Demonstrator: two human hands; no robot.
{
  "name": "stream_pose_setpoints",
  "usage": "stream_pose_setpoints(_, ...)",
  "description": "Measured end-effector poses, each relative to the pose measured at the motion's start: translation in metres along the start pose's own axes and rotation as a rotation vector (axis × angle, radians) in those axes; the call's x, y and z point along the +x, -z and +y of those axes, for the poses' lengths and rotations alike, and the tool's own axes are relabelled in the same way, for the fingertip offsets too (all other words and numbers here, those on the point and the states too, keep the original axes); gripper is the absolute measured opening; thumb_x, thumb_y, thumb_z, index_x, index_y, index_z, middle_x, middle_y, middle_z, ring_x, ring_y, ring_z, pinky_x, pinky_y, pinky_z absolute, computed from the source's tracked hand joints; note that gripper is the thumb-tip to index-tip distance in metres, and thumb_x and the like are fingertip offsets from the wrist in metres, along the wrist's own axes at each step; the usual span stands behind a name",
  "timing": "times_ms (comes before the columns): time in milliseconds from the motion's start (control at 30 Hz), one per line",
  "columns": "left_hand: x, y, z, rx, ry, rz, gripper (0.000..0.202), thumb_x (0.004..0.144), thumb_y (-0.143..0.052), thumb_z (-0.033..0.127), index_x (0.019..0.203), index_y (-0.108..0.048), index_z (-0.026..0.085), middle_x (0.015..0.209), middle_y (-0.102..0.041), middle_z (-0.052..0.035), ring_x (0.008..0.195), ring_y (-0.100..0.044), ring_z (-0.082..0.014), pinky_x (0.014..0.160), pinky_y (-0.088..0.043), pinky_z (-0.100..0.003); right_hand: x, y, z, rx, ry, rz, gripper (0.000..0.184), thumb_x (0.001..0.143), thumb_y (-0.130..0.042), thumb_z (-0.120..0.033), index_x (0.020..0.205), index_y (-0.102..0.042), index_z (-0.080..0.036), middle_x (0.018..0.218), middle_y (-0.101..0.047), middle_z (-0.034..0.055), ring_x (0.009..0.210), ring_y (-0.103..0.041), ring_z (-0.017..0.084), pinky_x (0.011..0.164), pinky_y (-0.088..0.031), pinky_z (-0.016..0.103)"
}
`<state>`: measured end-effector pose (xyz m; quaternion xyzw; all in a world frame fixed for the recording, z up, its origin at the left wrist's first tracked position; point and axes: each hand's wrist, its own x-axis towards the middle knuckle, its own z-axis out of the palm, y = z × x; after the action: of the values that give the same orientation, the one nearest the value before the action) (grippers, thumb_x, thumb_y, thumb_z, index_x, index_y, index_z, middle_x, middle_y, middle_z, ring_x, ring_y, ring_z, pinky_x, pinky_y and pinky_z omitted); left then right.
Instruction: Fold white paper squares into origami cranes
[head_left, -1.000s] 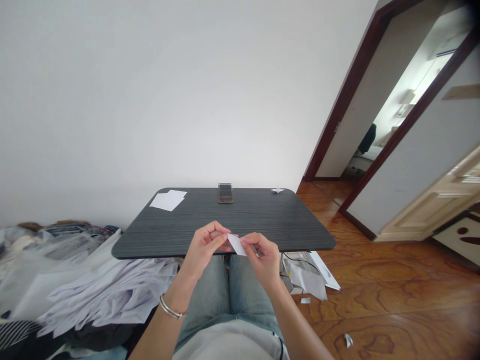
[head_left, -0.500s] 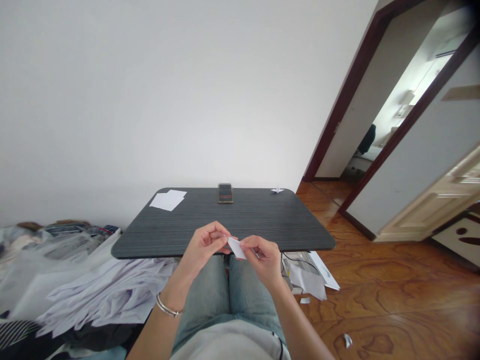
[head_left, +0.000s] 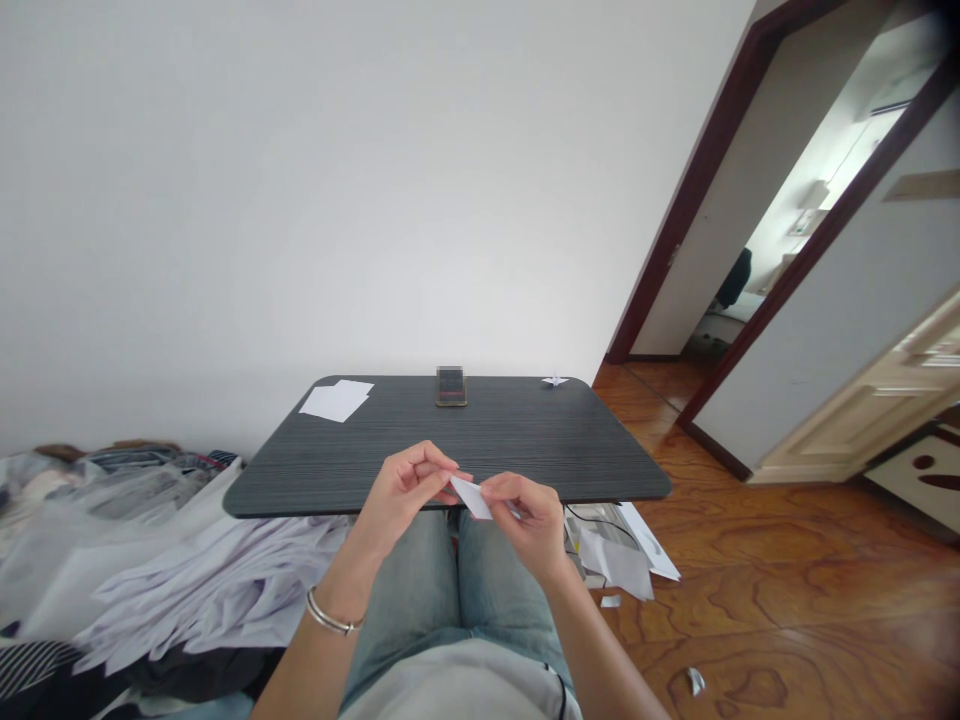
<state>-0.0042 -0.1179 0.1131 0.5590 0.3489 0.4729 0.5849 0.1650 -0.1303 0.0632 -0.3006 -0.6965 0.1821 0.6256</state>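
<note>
Between my hands is a small folded piece of white paper (head_left: pixel 471 497), held just above the near edge of the dark table (head_left: pixel 510 435). My left hand (head_left: pixel 409 490) pinches its left corner between thumb and fingers. On the other side, my right hand (head_left: pixel 526 512) grips the right part, its thumb and forefinger pressed together. My fingertips hide parts of the paper, so its full folded shape cannot be made out.
White paper sheets (head_left: pixel 335 400) lie at the table's far left. A phone (head_left: pixel 451 386) is at the back middle, and a small folded paper figure (head_left: pixel 555 380) at the back right. Clothes (head_left: pixel 217 580) are heaped on the left; papers (head_left: pixel 616 562) lie below the table's right side.
My left hand has shifted slightly left, and a little more of the paper's left corner shows. The right hand stays nearly in place, still holding the paper.
</note>
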Motion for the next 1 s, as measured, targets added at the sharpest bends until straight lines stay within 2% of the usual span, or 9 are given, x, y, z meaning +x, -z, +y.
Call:
stream_pose_setpoints(100, 0.0, 0.0007, 0.001, 0.018, -0.05, -0.009, 0.02, 0.076, -0.064, 0.031, 0.086, -0.061, 0.014, 0.081, -0.072, -0.0063, 0.074, -0.066, -0.0155, 0.064, -0.053, -0.024, 0.0009, -0.0003, 0.0011, -0.02, 0.004, 0.032, 0.014, 0.081, -0.054, -0.012, 0.072, -0.059, -0.02, 0.07, -0.068, 0.0033, 0.063, -0.065, 0.015, 0.057, -0.049, 0.024)
stream_pose_setpoints(200, 0.001, -0.0006, -0.0014, -0.003, -0.082, -0.02, 0.025, 0.073, -0.068, 0.028, 0.094, -0.061, 0.015, 0.078, -0.07, -0.0032, 0.071, -0.064, -0.0133, 0.065, -0.053, -0.023, 0.0022, -0.0016, -0.0002, -0.044, 0.049, 0.059, 0.016, 0.081, -0.054, -0.008, 0.073, -0.06, -0.02, 0.071, -0.068, 0.0032, 0.063, -0.064, 0.014, 0.056, -0.048, 0.023)
stream_pose_setpoints(367, 0.0027, -0.0066, -0.0057, -0.021, -0.086, 0.029, 0.016, 0.068, -0.072, 0.022, 0.08, -0.063, 0.014, 0.067, -0.065, 0.0008, 0.063, -0.061, -0.0093, 0.062, -0.05, -0.018, 0.0031, -0.0042, -0.0041, -0.051, 0.078, 0.089, 0.018, 0.08, -0.053, -0.006, 0.073, -0.06, -0.02, 0.071, -0.068, 0.0033, 0.064, -0.064, 0.014, 0.057, -0.048, 0.024)
stream_pose_setpoints(633, -0.0006, -0.0081, 0.0035, -0.082, -0.006, 0.028, 0.018, 0.065, -0.075, 0.023, 0.069, -0.06, 0.014, 0.065, -0.068, 0.0007, 0.059, -0.061, -0.0086, 0.062, -0.05, -0.019, 0.0007, -0.0028, -0.0039, -0.077, 0.13, 0.091, 0.017, 0.08, -0.055, -0.007, 0.076, -0.062, -0.021, 0.074, -0.069, 0.0036, 0.063, -0.064, 0.014, 0.055, -0.048, 0.023)
stream_pose_setpoints(900, -0.0007, -0.003, 0.0013, -0.069, 0.035, 0.006, 0.02, 0.062, -0.076, 0.023, 0.062, -0.058, 0.013, 0.062, -0.066, 0.0008, 0.057, -0.062, -0.0103, 0.062, -0.051, -0.022, -0.001, 0.0012, -0.003, -0.12, 0.104, 0.017, 0.016, 0.083, -0.053, -0.014, 0.073, -0.062, -0.022, 0.073, -0.071, 0.0053, 0.063, -0.066, 0.016, 0.054, -0.049, 0.025)
stream_pose_setpoints(1000, -0.0006, -0.0009, 0.0019, -0.047, 0.036, -0.026, 0.02, 0.063, -0.076, 0.024, 0.063, -0.059, 0.013, 0.059, -0.065, 0.001, 0.056, -0.061, -0.0099, 0.06, -0.05, -0.021, -0.0014, 0.004, -0.0014, -0.042, 0.066, -0.032, 0.016, 0.083, -0.053, -0.015, 0.072, -0.062, -0.021, 0.073, -0.071, 0.0053, 0.063, -0.066, 0.016, 0.055, -0.049, 0.025)
